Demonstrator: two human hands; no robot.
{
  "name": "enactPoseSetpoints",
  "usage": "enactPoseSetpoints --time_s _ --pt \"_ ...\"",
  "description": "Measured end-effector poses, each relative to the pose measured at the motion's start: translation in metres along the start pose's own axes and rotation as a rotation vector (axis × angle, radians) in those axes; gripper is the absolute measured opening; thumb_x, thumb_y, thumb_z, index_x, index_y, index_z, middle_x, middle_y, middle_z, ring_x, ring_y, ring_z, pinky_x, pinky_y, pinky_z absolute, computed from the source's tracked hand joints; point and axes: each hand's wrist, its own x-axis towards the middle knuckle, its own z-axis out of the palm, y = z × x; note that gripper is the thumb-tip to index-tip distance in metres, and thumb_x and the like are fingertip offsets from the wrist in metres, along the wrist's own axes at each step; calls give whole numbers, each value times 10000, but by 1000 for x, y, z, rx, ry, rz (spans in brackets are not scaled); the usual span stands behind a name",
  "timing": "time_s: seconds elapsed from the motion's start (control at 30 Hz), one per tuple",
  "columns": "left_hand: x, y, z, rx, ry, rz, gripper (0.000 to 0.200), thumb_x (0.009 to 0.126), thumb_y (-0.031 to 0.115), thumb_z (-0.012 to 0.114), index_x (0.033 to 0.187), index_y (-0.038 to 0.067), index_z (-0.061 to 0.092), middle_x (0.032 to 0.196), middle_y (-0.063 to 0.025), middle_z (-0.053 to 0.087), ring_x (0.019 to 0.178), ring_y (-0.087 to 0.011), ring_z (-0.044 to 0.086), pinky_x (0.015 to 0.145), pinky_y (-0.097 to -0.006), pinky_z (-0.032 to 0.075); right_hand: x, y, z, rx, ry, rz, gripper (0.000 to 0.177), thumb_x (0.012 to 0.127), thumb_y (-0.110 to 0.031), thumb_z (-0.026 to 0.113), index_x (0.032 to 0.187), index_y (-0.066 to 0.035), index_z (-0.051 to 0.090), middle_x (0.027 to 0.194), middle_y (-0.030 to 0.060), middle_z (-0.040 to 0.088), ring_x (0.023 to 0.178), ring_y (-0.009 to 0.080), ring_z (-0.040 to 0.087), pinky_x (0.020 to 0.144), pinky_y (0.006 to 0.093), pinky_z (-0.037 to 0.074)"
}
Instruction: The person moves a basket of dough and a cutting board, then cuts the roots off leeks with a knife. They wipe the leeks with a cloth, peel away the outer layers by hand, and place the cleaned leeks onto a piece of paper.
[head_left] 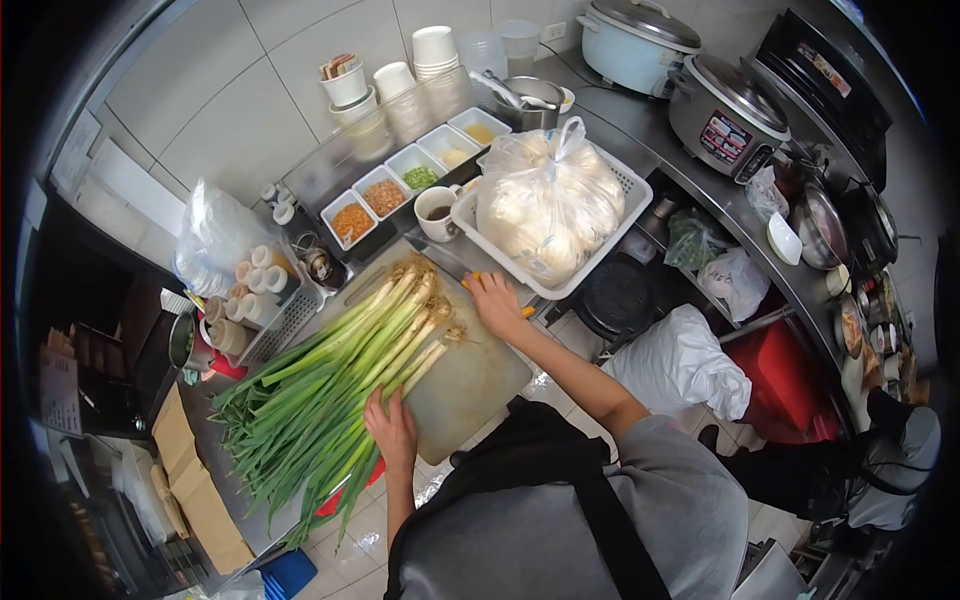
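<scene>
Mostly, scallions lie left of both hands.

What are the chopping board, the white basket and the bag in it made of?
The chopping board looks like plastic: pale, dull, no wood grain. The white basket is probably hard plastic, with moulded holes. The bag seems plastic film: see-through, shiny, crinkled.

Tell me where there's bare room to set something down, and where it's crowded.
The cutting board is bare between the green onions, the right hand and the black apron. A narrow strip of counter looks free between the white basket and the rice cookers. It's crowded beyond and left of the board, with condiment tubs, a mug and bottles.
</scene>
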Motion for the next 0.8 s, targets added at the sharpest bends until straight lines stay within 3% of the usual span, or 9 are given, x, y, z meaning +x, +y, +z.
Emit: enactPoseSetpoints --time_s 0.1,0.23,0.27,0.37,0.5,0.6,0.7,0.73,0.8 --pt "3 3 -8 -8 15 -14 372 772 49 604 1138 107 562 1186 -146 459 1110 -339 423 919 -457 335 -3 -4 -15 135 88 -21 357 809 -93 514 1165 -69 527 988 116 513 941 292 498 753 392 445" --pt "10 4 -30 -1 99 -74 242 735 110 687 964 91 611 1081 -138 484 997 -334 447 818 -448 359 -12 -17 -70 374 86 -84 343 795 -90 558 1134 -45 540 988 131 526 906 309 498 754 392 434" --pt "12 5 -32 8 143 -88 164 719 114 708 853 75 621 1050 -135 496 976 -334 452 801 -446 362 -16 -14 -74 409 90 -117 301 797 -84 571 1095 -42 561 1002 146 536 868 331 532 731 405 445" --pt "8 0 -32 27 162 -86 126 722 99 705 813 64 625 1033 -138 503 968 -336 453 801 -450 363 -24 -16 -100 573 -133 -34 227 819 -93 562 1040 -45 588 971 146 567 834 333 570 702 413 460" --pt "14 7 -36 38 159 -60 107 754 82 675 744 26 585 1047 -159 496 978 -344 444 816 -460 357 -12 -18 -138 693 -132 -90 216 852 -109 551 1052 -43 597 895 141 593 784 307 594 675 379 472" --pt "34 18 -47 -13 143 -118 111 775 25 633 848 21 550 1102 -188 468 1031 -373 426 838 -456 358 6 -9 -166 776 -103 -113 249 877 -100 547 1114 -33 586 882 125 600 780 238 602 684 311 470" --pt "77 38 -69 -176 207 -86 232 784 -35 589 985 25 490 1152 -209 439 1088 -413 396 885 -442 355 24 4 -202 816 7 -70 236 874 -85 536 1100 -48 592 883 130 601 765 256 607 678 320 473" --pt "92 46 -81 -179 142 -37 333 781 -72 565 1073 21 437 1191 -210 424 1122 -406 387 915 -419 354 27 12 -212 817 2 -5 239 879 -67 532 1109 -39 589 885 116 601 756 205 602 673 290 467" --pt "127 56 -99 -392 19 -22 337 798 -61 555 1110 -3 442 1212 -192 440 1129 -349 426 917 -394 372 36 33 -228 763 112 -4 240 868 -44 537 1100 -23 595 908 117 599 758 175 593 682 272 464"
